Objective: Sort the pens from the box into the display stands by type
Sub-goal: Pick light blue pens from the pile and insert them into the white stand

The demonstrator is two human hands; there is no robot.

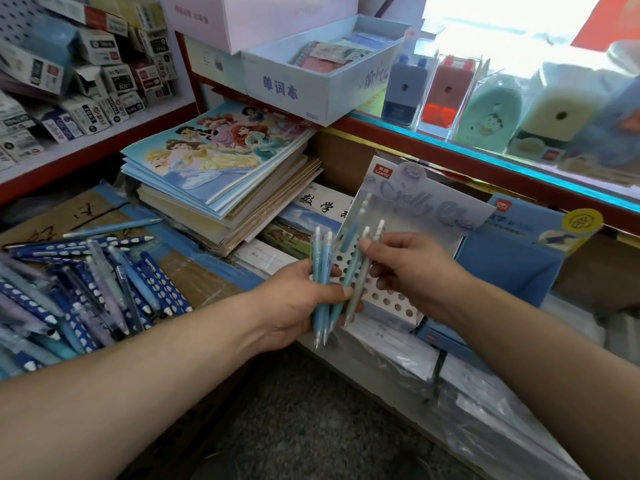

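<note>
Pens in pale blue plastic, slim with white tips (322,285), were bunched in the left hand (294,303), its fingers closed around them so that they stood nearly upright, points downward. That bunch sat just left of the pale grey cardboard display stand with a grid of round holes (388,296), the landmark for everything else. The right hand (412,268) hovered directly in front of the stand, thumb and fingers pinched on two more pale teal pens (360,271), tilted with their white ends up and leaning toward the stand's printed backing card. One or two similar pens already stood in the stand, against that card.

Far to the left of the stand, a loose heap of pens (79,292) lay on flattened brown cardboard (194,275): many dark blue with white spots, some lilac, some light blue. Behind the stand and to its left rose a stack of thin exercise books topped by a cartoon-princess cover (214,147). Just right of the stand stood a blue cardboard display box with a yellow round sticker (512,258). Above and behind the stand, a red-edged shelf (450,161) carried boxed pencil sharpeners in blue, red, mint and cream, and a light blue open carton with Chinese lettering (311,81).
</note>
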